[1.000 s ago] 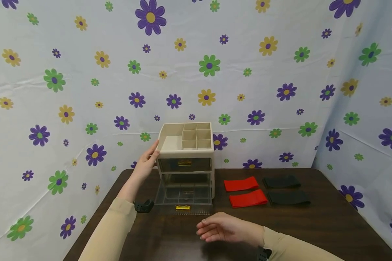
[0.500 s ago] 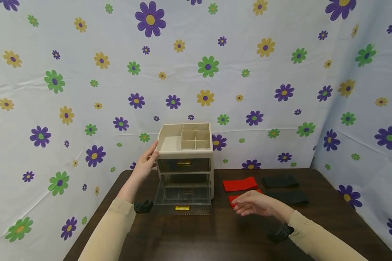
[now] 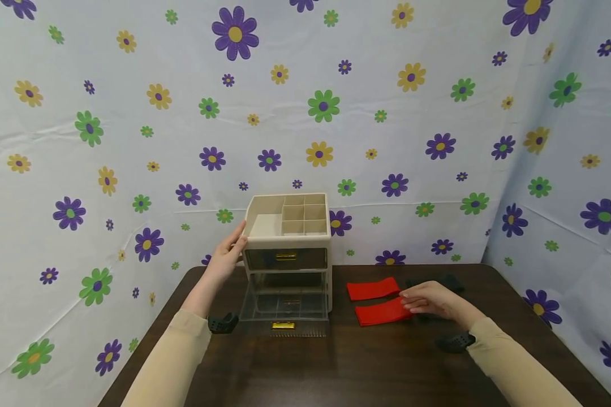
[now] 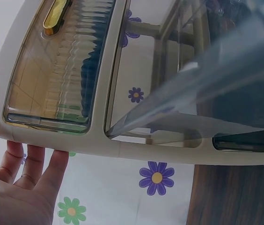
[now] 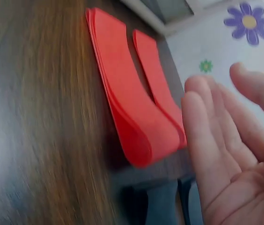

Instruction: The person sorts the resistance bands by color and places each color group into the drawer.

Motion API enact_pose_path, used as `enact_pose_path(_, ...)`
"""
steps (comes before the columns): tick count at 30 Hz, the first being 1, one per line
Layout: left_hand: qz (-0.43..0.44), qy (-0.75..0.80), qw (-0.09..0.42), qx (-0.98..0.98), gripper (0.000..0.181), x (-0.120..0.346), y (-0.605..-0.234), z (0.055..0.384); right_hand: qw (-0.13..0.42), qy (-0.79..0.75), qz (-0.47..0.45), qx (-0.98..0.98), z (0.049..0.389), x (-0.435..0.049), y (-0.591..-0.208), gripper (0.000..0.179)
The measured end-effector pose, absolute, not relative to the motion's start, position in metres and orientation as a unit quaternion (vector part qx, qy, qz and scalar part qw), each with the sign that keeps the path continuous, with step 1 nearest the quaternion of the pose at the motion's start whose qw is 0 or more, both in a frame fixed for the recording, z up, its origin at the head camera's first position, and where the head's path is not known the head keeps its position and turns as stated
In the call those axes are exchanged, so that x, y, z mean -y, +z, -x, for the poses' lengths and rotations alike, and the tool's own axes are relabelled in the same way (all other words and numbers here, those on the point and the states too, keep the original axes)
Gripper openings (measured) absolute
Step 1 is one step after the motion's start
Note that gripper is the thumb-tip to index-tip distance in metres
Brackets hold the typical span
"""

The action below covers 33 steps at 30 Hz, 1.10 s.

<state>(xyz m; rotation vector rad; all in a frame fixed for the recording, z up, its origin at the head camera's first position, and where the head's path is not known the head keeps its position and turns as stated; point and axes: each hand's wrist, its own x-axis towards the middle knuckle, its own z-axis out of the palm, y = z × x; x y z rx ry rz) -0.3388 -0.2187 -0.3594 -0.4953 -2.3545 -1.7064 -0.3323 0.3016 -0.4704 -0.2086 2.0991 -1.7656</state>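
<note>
A cream plastic drawer organizer (image 3: 287, 243) stands at the back of the table, its clear lower drawer (image 3: 285, 308) pulled out and its upper drawer (image 3: 287, 259) closed. My left hand (image 3: 226, 253) holds its upper left side, thumb at the front corner and fingers along the side; the left wrist view shows the fingertips reaching behind the frame. My right hand (image 3: 433, 299) hovers with extended fingers over the right end of the nearer red looped resistance band (image 3: 382, 312). In the right wrist view that hand (image 5: 235, 145) is empty, beside both red bands (image 5: 127, 89).
Another red band (image 3: 371, 289) lies behind the nearer one. Black bands (image 3: 450, 282) lie to their right, partly hidden by my right hand. The dark wooden table (image 3: 377, 367) meets a flower-print curtain (image 3: 265, 135) at the back and right. The organizer's top has small compartments (image 3: 304, 219).
My right hand has moved right and away from me, from in front of the open drawer to over the bands. My left hand has stayed on the organizer.
</note>
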Motion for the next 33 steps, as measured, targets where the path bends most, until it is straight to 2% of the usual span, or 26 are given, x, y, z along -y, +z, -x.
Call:
enact_pose_path(4, 0.176, -0.568, 0.108, 0.797, 0.055, 0.221, -0.363, 0.342, 0.178, -0.614, 0.072, -0.766, 0.336, -0.31, -0.475, 0.036)
enact_pose_path(9, 0.179, -0.555, 0.121, 0.804, 0.055, 0.222, -0.363, 0.343, 0.176, -0.585, 0.086, -0.787, 0.338, -0.313, -0.481, 0.036)
enact_pose_path(20, 0.164, -0.574, 0.09, 0.797, 0.053, 0.221, -0.358, 0.341, 0.156, -0.589, 0.038, -0.792, 0.343, -0.314, -0.495, 0.031)
enact_pose_path(27, 0.164, -0.569, 0.084, 0.801, 0.053, 0.211, -0.337, 0.318, 0.146, -0.586, 0.028, -0.796, 0.346, -0.312, -0.497, 0.03)
enact_pose_path(33, 0.155, -0.574, 0.079, 0.8, 0.053, 0.211, -0.338, 0.32, 0.138, -0.577, 0.016, -0.805, 0.347, -0.31, -0.496, 0.027)
